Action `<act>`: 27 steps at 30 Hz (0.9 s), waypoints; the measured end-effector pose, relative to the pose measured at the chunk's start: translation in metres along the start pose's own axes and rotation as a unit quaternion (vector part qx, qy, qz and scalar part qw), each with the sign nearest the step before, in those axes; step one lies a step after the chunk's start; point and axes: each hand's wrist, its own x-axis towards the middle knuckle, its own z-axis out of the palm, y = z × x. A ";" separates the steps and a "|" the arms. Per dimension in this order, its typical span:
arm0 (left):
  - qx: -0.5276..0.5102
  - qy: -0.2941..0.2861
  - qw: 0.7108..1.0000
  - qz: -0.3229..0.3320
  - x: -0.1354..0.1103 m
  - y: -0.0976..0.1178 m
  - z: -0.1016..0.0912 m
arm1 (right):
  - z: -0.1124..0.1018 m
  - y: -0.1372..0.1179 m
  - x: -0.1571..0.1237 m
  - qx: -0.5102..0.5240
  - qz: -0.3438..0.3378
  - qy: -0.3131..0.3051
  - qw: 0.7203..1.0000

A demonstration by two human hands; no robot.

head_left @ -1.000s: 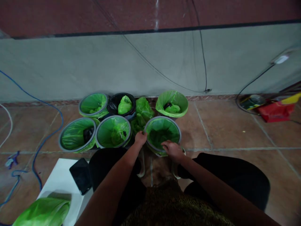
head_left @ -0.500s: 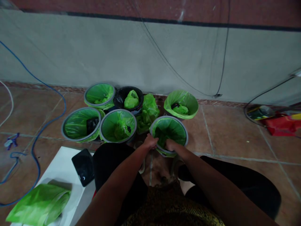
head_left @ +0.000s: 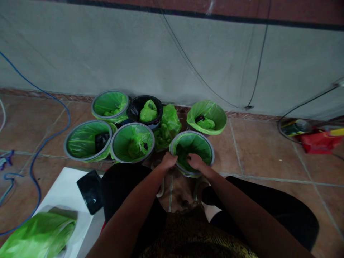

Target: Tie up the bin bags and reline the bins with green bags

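Observation:
A small bin with a grey rim [head_left: 208,145] and a green plastic liner [head_left: 197,147] stands on the floor just in front of me. My left hand [head_left: 168,160] grips the near left part of its rim. My right hand [head_left: 195,161] rests on the near edge with the fingers curled into the liner. Both hands sit close together, and the fingertips are partly hidden by the green plastic.
Several more green-lined bins [head_left: 132,142] cluster to the left and behind, against a grey wall. A loose green bag [head_left: 168,123] lies between them. A white board [head_left: 64,193] with a black phone [head_left: 90,191] and a green bag [head_left: 37,236] is at lower left. Blue cable [head_left: 34,157] runs on the left floor.
My hands have moved closer together on the near rim of the bin, the right hand sliding left into the liner. The camera view has shifted slightly.

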 end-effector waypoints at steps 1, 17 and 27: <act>-0.012 -0.003 1.000 -0.003 0.000 0.000 -0.002 | -0.004 0.002 -0.001 0.004 -0.002 0.009 1.000; -0.082 0.011 0.997 0.000 0.008 -0.020 -0.009 | 0.046 -0.015 -0.054 0.076 -0.126 0.100 0.984; 0.032 0.043 0.998 0.024 0.018 -0.021 -0.010 | 0.085 -0.007 -0.043 0.094 -0.200 0.239 0.946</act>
